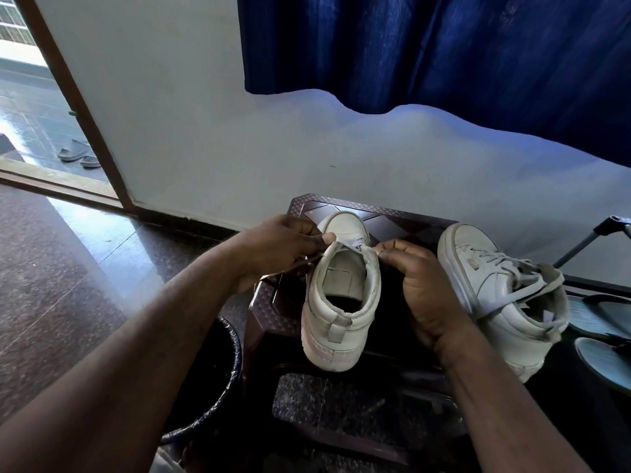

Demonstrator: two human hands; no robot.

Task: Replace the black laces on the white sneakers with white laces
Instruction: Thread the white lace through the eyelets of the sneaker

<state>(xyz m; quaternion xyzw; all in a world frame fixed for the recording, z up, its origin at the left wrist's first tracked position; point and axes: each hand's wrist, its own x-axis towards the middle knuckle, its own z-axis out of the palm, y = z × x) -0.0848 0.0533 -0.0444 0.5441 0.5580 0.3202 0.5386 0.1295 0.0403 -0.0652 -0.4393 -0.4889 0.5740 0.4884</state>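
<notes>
A white sneaker (341, 302) sits on the brown worktop (392, 216) with its heel toward the person. The left hand (280, 247) pinches a white lace (300, 264) at the shoe's left edge, and a loose bit hangs down under it. The right hand (423, 288) has its fingers curled and pinches the same lace at the shoe's right edge. A second sneaker (495, 295), laced in white, leans just beside the right hand. A blue curtain (444, 46) hangs behind. A black bucket (218, 370) stands on the floor to the left.
</notes>
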